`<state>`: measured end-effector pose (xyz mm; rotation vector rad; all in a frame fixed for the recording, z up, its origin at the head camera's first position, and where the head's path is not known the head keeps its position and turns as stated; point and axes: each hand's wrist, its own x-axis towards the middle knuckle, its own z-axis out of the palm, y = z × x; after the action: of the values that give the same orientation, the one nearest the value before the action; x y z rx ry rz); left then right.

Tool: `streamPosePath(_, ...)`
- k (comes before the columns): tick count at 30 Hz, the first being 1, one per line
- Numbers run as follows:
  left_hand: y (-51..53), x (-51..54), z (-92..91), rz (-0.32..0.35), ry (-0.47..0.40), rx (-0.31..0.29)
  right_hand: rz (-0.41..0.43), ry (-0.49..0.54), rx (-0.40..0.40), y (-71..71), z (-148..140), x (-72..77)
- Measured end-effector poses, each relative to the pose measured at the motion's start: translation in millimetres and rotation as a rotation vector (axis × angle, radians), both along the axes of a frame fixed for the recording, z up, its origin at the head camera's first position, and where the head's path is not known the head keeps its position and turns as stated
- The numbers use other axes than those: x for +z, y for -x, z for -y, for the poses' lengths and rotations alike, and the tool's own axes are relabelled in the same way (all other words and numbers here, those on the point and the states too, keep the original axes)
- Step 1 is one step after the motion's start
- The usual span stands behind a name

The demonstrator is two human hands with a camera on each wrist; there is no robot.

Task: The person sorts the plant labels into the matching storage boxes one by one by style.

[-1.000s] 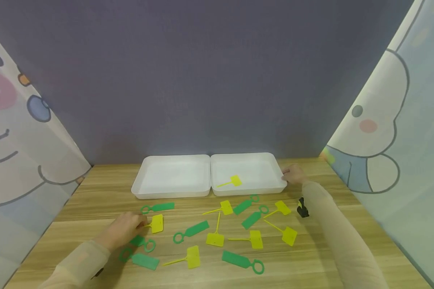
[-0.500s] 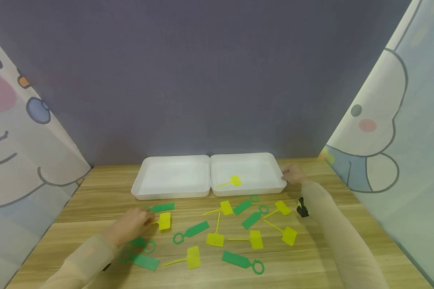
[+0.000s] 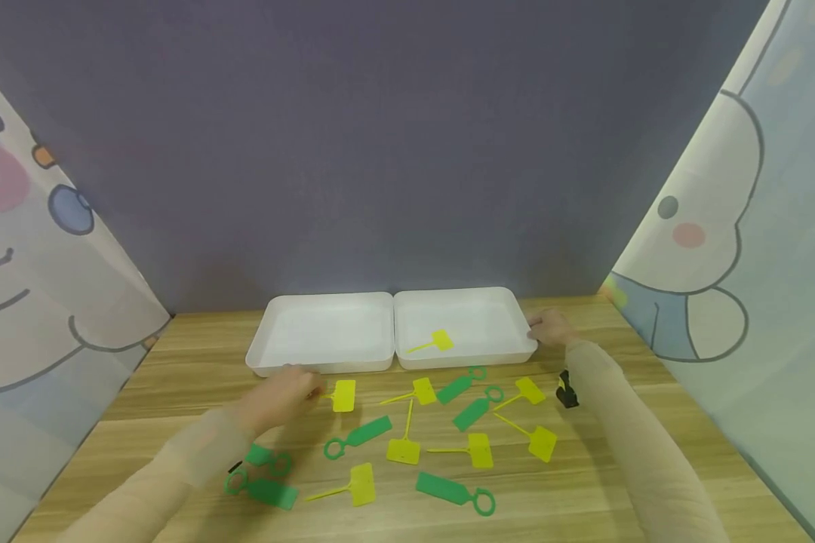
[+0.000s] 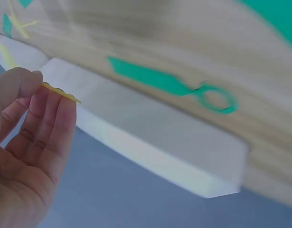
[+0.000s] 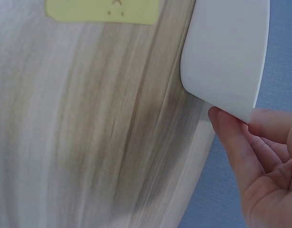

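My left hand (image 3: 281,396) pinches a yellow cable-tie tag (image 3: 343,396) between thumb and fingers, just in front of the left white tray (image 3: 326,332). In the left wrist view the same tag shows edge-on, and a green ring tag (image 4: 146,77) lies beside the tray. That green tag is mostly hidden by the hand in the head view. My right hand (image 3: 552,328) grips the right end wall of the right white tray (image 3: 482,309), thumb on top and fingers outside. Inside that tray lies one yellow tag (image 3: 443,339).
Loose yellow tags (image 3: 404,451) and green ring tags (image 3: 369,431) are spread over the wooden table (image 3: 550,498). A small black object (image 3: 567,391) sits by the right sleeve. Behind the trays rises a dark grey wall (image 3: 407,166).
My left hand has moved right and away from me with the yellow tag, toward the left tray, now covering the green tag there. My right hand stays on the tray.
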<state>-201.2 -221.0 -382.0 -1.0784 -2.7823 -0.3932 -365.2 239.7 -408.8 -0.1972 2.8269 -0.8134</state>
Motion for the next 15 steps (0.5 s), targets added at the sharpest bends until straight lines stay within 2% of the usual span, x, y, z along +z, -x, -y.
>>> streamPosePath(7,19.5,18.9,-31.0,-0.036,0.033,-0.037,-0.004,0.009,0.000,0.8,-1,-2.4)
streamPosePath(12,41.0,25.7,-51.6,-0.035,0.048,-0.053,-0.005,0.009,0.000,1.1,-1,-2.2)
streamPosePath(15,53.0,32.2,-64.0,-0.013,0.056,-0.059,-0.001,0.007,0.005,0.8,1,0.3)
